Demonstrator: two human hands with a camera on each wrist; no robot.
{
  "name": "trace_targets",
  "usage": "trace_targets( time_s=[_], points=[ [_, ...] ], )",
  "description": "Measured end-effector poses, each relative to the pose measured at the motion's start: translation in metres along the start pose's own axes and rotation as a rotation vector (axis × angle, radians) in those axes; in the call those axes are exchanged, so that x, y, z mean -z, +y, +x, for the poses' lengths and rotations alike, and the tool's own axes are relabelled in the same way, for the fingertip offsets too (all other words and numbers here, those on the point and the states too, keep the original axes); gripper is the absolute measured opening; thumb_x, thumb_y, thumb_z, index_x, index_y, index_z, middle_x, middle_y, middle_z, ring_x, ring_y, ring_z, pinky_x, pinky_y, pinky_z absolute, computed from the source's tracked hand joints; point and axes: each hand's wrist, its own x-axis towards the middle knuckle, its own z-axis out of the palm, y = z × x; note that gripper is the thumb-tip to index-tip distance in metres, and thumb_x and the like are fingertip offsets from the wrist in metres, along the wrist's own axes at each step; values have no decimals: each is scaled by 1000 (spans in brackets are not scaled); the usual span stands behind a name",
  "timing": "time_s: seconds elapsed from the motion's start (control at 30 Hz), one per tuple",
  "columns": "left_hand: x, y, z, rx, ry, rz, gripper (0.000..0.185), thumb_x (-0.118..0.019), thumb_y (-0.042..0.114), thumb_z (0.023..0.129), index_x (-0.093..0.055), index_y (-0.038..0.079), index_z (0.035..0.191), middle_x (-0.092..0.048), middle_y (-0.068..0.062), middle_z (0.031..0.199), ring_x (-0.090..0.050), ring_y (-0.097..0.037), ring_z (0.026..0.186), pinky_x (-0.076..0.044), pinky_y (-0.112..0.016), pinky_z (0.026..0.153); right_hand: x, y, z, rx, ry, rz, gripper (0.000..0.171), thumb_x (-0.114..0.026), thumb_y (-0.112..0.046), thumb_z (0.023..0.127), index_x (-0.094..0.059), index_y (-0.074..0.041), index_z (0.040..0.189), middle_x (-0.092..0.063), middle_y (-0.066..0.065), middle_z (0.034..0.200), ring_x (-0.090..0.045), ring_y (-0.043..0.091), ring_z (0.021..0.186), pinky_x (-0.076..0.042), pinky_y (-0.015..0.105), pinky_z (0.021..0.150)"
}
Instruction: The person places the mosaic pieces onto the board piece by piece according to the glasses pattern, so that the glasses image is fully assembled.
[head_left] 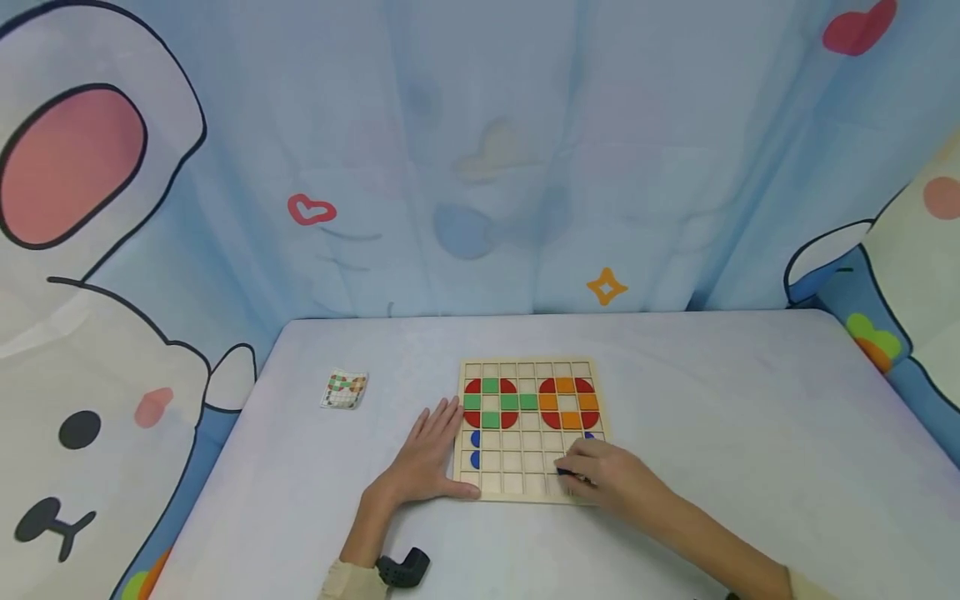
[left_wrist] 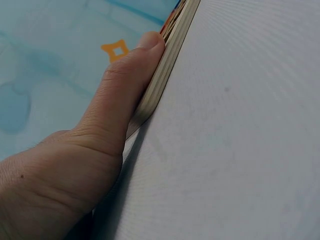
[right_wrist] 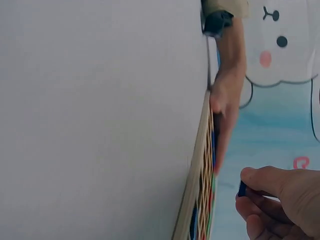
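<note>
The wooden grid board [head_left: 525,467] is lying flat on the table [head_left: 750,433], its edges running square to the table's front edge. The left hand [head_left: 427,458] is resting flat, fingers straight, thumb pressing the board's left edge. The right hand [head_left: 607,475] is hovering over the board's near right corner, its grip pinching a small blue piece [right_wrist: 242,189].

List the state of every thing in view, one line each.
Board: flat on the table, top rows partly filled with red, green and orange tiles, lower cells mostly bare.
Blue piece: pinched in the right hand, above the board.
Left hand: fingers straight, pressed against the board's left edge.
Right hand: curled round the blue piece.
Card: lying flat on the table, untouched.
</note>
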Motion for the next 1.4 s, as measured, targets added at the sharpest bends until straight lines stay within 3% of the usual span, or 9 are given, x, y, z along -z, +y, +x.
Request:
trace_targets(
  time_s=[0.2, 0.47, 0.6, 0.8, 1.03, 1.4],
  points=[
    [2, 0, 1, 12, -4, 31, 123, -70, 70, 70, -9, 9, 157, -3, -6, 166, -1, -24, 154, -7, -48, 125, -27, -26, 34, 26, -97, 109, 13, -75, -18, 84, -78, -12, 95, -67, -7, 85, -55, 1, 73, -51, 12, 67],
    [4, 2, 0, -9, 5, -10, 121, -72, 68, 71, -11, 7, 156, -6, -8, 166, -3, -25, 154, -7, -50, 124, -50, -39, 57, 73, -123, 73, 6, -75, -16, 84, -77, -12, 88, -65, -5, 82, -53, 3, 72, -52, 15, 69],
    [5, 3, 0, -9, 7, -6, 120, -72, 68, 71, -12, 7, 156, -7, -8, 165, -4, -25, 154, -7, -50, 125, -53, -42, 60, 74, -173, 73, 4, -75, -11, 84, -77, -11, 87, -63, -4, 80, -50, 2, 70, -49, 14, 66],
    [5, 4, 0, -8, 11, 3, 120, -71, 68, 71, -13, 7, 156, -8, -8, 165, -4, -25, 154, -9, -50, 124, -51, -44, 61, 40, -251, 155, 12, -71, -7, 86, -78, -7, 96, -64, -2, 85, -50, 1, 73, -49, 13, 67],
    [5, 4, -1, -5, 7, 0, 121, -72, 67, 71, -12, 7, 156, -7, -8, 165, -4, -25, 154, -7, -50, 124, -54, -44, 58, 92, -230, 149, 5, -73, -8, 85, -76, -10, 88, -67, -4, 85, -55, 0, 75, -52, 13, 71],
    [4, 3, -1, 1, -3, -11, 121, -72, 67, 71, -11, 7, 156, -6, -8, 166, -3, -25, 154, -7, -51, 124, -52, -45, 56, 99, -228, 141, 6, -73, -10, 85, -77, -10, 90, -67, -4, 89, -58, 3, 79, -54, 14, 74]
  ],
)
